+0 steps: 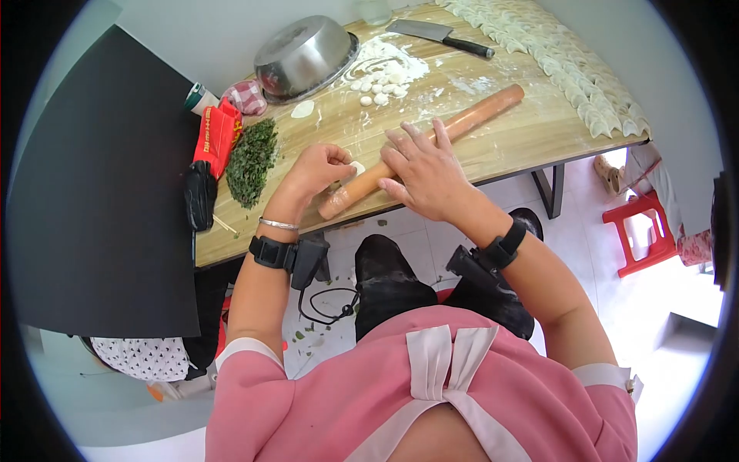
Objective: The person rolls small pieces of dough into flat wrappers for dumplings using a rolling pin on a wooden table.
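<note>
A long, smooth, orange-brown wooden rolling pin (pixel 483 109), its near end mottled white, is lying diagonally across a light wood-grained table (pixel 512 146). The right hand (pixel 426 168) is resting on it, fingers spread; the left hand (pixel 314 169) is pinching a small, flat, white dough piece (pixel 358 167) beside the pin.

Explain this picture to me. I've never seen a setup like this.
There's no robot: a camera worn on someone's head looks forward and down at that person's bare left hand and right hand. The right lies on a wooden rolling pin; the left seems to pinch a small dough wrapper beside it. Black straps hold small devices on both forearms. On the wooden table are flour, small dough pieces, a metal bowl, a cleaver, leafy greens and folded dumplings.
</note>
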The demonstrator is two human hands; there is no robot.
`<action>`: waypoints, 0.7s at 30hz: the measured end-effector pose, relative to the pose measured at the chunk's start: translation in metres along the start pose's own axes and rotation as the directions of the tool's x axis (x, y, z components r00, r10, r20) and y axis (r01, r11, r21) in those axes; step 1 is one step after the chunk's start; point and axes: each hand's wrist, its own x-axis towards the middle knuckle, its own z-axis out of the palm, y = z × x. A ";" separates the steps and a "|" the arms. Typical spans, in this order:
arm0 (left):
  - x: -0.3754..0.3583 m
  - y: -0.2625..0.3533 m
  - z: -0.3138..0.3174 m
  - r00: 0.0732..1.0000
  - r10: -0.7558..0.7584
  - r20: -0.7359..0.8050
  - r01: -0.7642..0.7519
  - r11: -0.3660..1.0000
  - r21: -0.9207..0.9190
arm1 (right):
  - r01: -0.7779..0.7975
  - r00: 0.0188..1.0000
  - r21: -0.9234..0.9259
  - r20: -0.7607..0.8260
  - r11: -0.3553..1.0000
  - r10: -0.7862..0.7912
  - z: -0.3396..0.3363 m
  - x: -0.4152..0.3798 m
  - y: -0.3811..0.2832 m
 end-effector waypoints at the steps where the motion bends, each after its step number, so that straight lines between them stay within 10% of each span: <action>1: 0.002 -0.001 -0.001 1.000 0.010 0.024 -0.011 0.999 0.050 | 0.004 1.000 -0.009 0.005 1.000 -0.003 0.003 0.006 0.002; 9: 0.007 0.010 -0.009 0.995 -0.087 0.056 0.085 0.996 0.039 | -0.082 0.959 -0.036 0.270 0.996 0.089 0.004 0.072 0.007; 21: 0.007 0.002 -0.004 0.981 0.140 0.132 -0.168 0.959 0.228 | 0.007 0.999 0.012 0.045 1.000 -0.007 -0.008 -0.010 0.004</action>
